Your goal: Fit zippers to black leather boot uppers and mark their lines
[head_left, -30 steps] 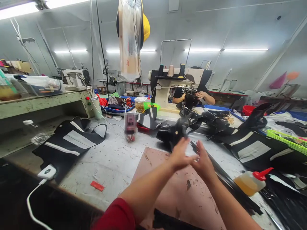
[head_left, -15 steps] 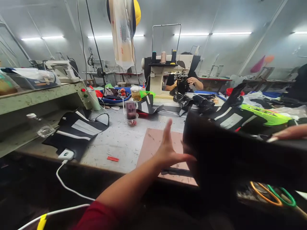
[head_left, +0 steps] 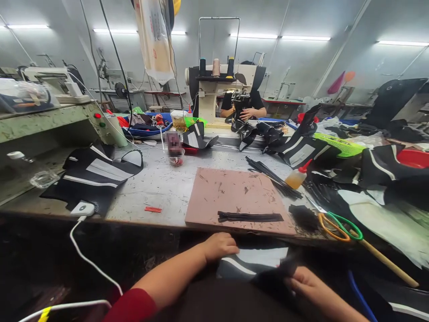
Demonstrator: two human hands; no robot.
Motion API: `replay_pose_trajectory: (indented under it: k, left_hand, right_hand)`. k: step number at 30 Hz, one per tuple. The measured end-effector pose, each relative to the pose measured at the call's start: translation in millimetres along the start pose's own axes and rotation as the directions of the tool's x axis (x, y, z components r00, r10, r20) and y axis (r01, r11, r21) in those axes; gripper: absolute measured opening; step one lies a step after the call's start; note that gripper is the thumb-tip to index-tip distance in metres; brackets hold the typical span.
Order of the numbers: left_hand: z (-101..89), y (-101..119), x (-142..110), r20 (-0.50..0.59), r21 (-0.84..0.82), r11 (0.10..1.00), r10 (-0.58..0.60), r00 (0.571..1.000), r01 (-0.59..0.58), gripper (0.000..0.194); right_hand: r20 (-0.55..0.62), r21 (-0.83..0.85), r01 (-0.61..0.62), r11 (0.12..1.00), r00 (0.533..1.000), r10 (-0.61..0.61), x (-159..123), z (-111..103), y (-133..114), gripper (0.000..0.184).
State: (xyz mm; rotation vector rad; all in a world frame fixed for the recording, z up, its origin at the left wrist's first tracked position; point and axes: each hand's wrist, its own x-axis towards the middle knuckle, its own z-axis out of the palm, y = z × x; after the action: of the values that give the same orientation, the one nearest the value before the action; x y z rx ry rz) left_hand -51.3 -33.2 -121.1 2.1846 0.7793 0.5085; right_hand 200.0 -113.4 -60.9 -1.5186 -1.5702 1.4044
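Observation:
Below the table's front edge, a black fabric piece (head_left: 246, 267) with a pale grey panel and a white strip lies in front of my body. My left hand (head_left: 219, 247) is closed on its upper left edge, fingertips partly hidden. My right hand (head_left: 304, 282) pinches a dark, blurred part of the same piece at its right side. Just beyond my hands, a black zipper-like strip (head_left: 250, 217) rests along the front of a pinkish board (head_left: 231, 188). Scissors (head_left: 338, 226) with orange and green handles lie right of the board.
Behind the scissors stand a bottle with a red tip (head_left: 297, 175) and a bundle of black strips (head_left: 268, 174). Another black piece with grey panels (head_left: 100, 167) lies at left, near a white plug (head_left: 82, 209) and a clear bottle (head_left: 33, 170). A co-worker sits behind a sewing machine (head_left: 214, 100).
The black piece has come down from in front of the board to my lap. My left hand, earlier spread open, has closed on it. My right hand has moved left and down.

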Motion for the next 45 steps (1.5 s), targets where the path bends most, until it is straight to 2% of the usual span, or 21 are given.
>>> replay_pose_trajectory:
  k: [3, 5, 8, 9, 10, 11, 12, 13, 14, 16, 17, 18, 20, 23, 26, 28, 30, 33, 35, 37, 45]
  left_hand:
    - [-0.7, -1, -12, 0.011, -0.018, 0.998, -0.053, 0.999, 0.053, 0.024]
    - [-5.3, 10, -17, 0.022, -0.036, 0.996, -0.081, 0.996, 0.082, 0.021]
    - [-20.2, 36, -18, 0.068, -0.123, 0.99, -0.058, 0.996, 0.066, 0.038]
    - [-25.5, 45, -17, 0.075, -0.198, 0.979, -0.042, 0.996, 0.056, 0.043]
    - [-29.9, 52, -15, 0.072, -0.277, 0.959, -0.046, 0.996, 0.064, 0.04]
    - [-33.2, 59, -13, 0.059, -0.352, 0.932, -0.071, 0.996, 0.087, 0.037]
    - [-35.1, 64, -10, 0.04, -0.416, 0.902, -0.108, 0.993, 0.115, 0.033]
    - [-35.9, 68, -8, 0.023, -0.453, 0.881, -0.139, 0.99, 0.134, 0.032]
    - [-35.9, 70, -5, 0.013, -0.472, 0.871, -0.147, 0.989, 0.135, 0.031]
    - [-35.6, 74, -1, 0.055, -0.472, 0.876, -0.076, 0.996, 0.093, 0.032]
    - [-35.9, 75, 0, 0.1, -0.462, 0.884, -0.026, 0.995, 0.07, 0.032]
    - [-36.6, 74, -1, 0.151, -0.45, 0.891, 0.009, 0.989, 0.061, 0.032]
    - [-37.9, 70, -5, 0.237, -0.447, 0.888, 0.0, 0.972, 0.109, 0.034]
    - [-34.5, 52, -19, 0.237, -0.536, 0.818, -0.091, 0.967, 0.208, 0.041]
    - [-25.8, 29, -34, -0.034, -0.524, 0.833, -0.228, 0.973, 0.177, 0.04]
    - [-24.4, 19, -38, -0.292, -0.269, 0.961, -0.135, 0.947, 0.054, 0.03]
    - [-29.7, 16, -36, -0.355, 0.11, 0.982, 0.184, 0.917, -0.154, 0.021]
    - [-44.1, 17, -23, -0.245, 0.438, 0.809, 0.527, 0.814, -0.392, 0.015]
    - [-51.2, 19, -13, -0.27, 0.512, 0.765, 0.575, 0.772, -0.39, 0.015]
    - [-53.7, 18, -4, -0.314, 0.563, 0.765, 0.549, 0.775, -0.313, 0.015]
    - [-47.6, 11, 4, -0.263, 0.763, 0.632, 0.496, 0.827, -0.136, 0.015]
  right_hand:
    - [0.037, 0.23, -0.072, 0.971, 0.997, 0.065, 0, 15, 10, 0.049]
    - [-0.08, 0.328, -0.064, 0.943, 0.992, 0.095, 3, 13, 3, 0.042]
    - [-0.275, 0.178, 0.012, 0.984, 0.961, 0.038, 7, 5, -12, 0.041]
    - [-0.406, 0.012, 0.073, 0.997, 0.912, -0.062, 8, 2, -17, 0.041]
    - [-0.537, -0.194, 0.137, 0.971, 0.813, -0.222, 8, 1, -22, 0.041]
    - [-0.626, -0.393, 0.18, 0.902, 0.666, -0.406, 8, 0, -27, 0.042]
    - [-0.621, -0.573, 0.211, 0.792, 0.518, -0.588, 8, 0, -33, 0.045]
    - [-0.516, -0.722, 0.254, 0.643, 0.421, -0.746, 8, 0, -40, 0.05]
    - [-0.336, -0.822, 0.322, 0.47, 0.392, -0.857, 9, 0, -49, 0.054]
    - [0.157, -0.838, 0.53, 0.127, 0.458, -0.875, 16, 1, -68, 0.049]
    - [0.35, -0.79, 0.613, 0.026, 0.485, -0.801, 22, 1, -77, 0.039]
    - [0.495, -0.728, 0.686, 0.006, 0.531, -0.688, 30, 1, -84, 0.03]
    - [0.61, -0.675, 0.716, 0.175, 0.676, -0.414, 47, 2, -90, 0.025]
    - [0.588, -0.663, 0.48, 0.574, 0.809, 0.003, 70, 7, -77, 0.034]
    - [0.582, -0.52, 0.211, 0.828, 0.796, 0.163, 85, 13, -58, 0.036]
    - [0.611, -0.442, 0.139, 0.886, 0.77, 0.185, 93, 16, -54, 0.035]
    - [0.664, -0.426, 0.15, 0.892, 0.721, 0.196, 101, 15, -58, 0.032]
    - [0.695, -0.503, 0.274, 0.819, 0.692, 0.195, 115, 8, -77, 0.028]
    - [0.645, -0.591, 0.372, 0.716, 0.75, 0.142, 126, 1, -88, 0.027]
    - [0.603, -0.65, 0.446, 0.615, 0.795, 0.061, 135, -6, -94, 0.027]
    - [0.561, -0.732, 0.49, 0.474, 0.828, 0.01, 149, -6, -72, 0.027]
